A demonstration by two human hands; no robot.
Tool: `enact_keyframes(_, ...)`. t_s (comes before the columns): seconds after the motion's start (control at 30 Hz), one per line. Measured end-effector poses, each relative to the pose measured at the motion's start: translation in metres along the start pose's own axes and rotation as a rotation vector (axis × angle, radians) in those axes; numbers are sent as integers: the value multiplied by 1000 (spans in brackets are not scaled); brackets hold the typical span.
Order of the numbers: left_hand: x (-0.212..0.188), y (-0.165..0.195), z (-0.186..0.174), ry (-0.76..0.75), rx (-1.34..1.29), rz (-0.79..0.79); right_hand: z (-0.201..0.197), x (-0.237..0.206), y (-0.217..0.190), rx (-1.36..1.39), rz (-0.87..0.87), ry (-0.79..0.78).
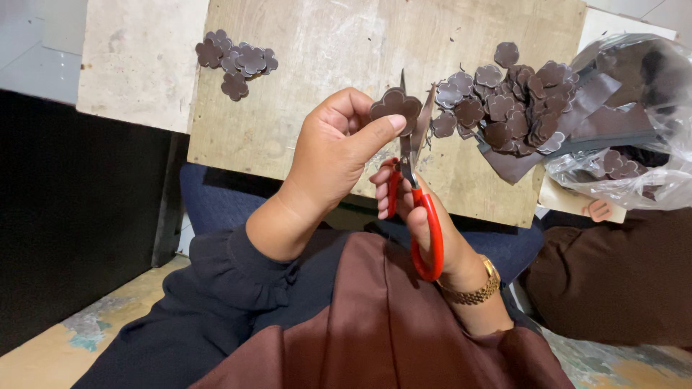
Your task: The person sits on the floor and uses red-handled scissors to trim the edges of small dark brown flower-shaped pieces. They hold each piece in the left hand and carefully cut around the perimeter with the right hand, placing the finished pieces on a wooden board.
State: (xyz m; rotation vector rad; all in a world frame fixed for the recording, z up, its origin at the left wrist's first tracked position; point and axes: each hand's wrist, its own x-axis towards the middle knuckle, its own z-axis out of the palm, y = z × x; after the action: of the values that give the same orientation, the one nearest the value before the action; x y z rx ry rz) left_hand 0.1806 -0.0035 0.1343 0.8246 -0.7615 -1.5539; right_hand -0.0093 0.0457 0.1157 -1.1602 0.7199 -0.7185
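A small heap of cut flowers (238, 61) lies on the wooden table (317, 86) as the left hand (331, 155) pinches a brown flower piece (395, 106) against red-handled scissors (414, 209) gripped by the right hand (425, 216), apparently mid-trim, needing careful turning

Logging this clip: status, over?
Left hand pinches brown flower cutout. Right hand grips red scissors, blades open at cutout's edge. Nothing in the way.
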Motion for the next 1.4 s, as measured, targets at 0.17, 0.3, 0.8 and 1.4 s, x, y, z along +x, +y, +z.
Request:
enact_keyframes(0.17,-4,0,12,36,-50,-8,5,1,-2,-18,-25,41)
enact_keyframes(0.3,-5,-1,19,94,-21,-20,6,3,6,-36,-51,76)
enact_keyframes(0.8,-5,-32,33,187,-46,152,14,9,25,-99,-95,181)
enact_keyframes(1.4,-3,-21,32,245,-144,-85,17,18,31,170,-61,204)
